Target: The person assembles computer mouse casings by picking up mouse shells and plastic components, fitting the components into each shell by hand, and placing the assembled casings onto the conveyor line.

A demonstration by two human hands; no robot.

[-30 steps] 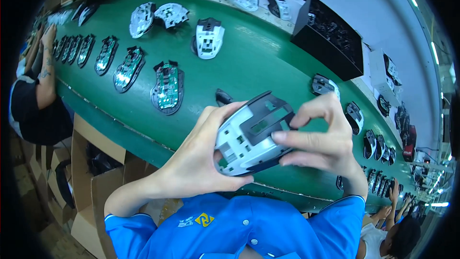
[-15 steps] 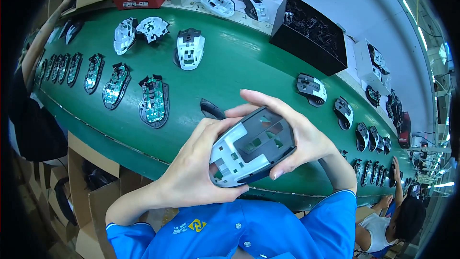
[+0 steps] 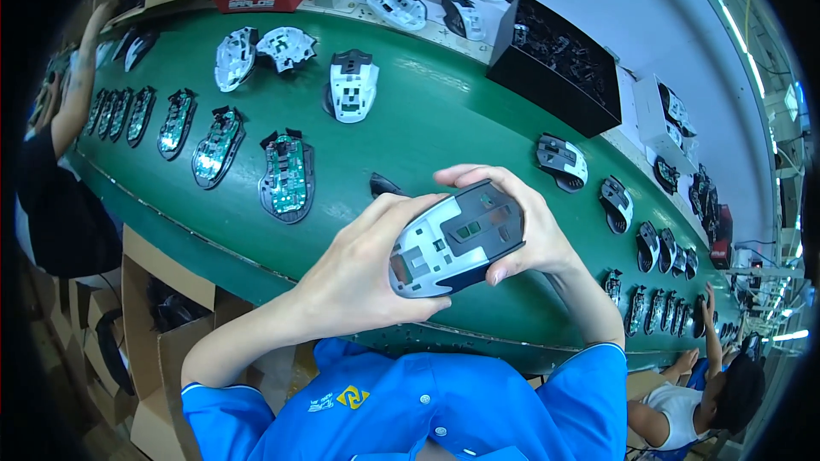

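Note:
Between both hands, above the green bench, I hold a white and dark grey computer mouse shell (image 3: 457,241). My left hand (image 3: 363,260) grips its white end, thumb and fingers along opposite edges. Around the dark end curls my right hand (image 3: 530,222), thumb at the near edge and fingers at the far one. Square cut-outs show in the shell's upper face. Just beyond my left fingers a small dark curved piece (image 3: 384,185) lies on the bench. A mouse base with a green circuit board (image 3: 286,175) lies to the left of my hands.
Several more circuit-board bases (image 3: 177,124) line the bench at left. White shells (image 3: 352,85) lie farther back. A black box of small dark parts (image 3: 555,64) stands on the back ledge. Assembled shells (image 3: 562,160) run down the right. Co-workers' arms (image 3: 711,324) reach in at both sides.
Both hands have lifted the mouse shell slightly away from me, toward the bench, and tilted it a little. My grip stays on both ends.

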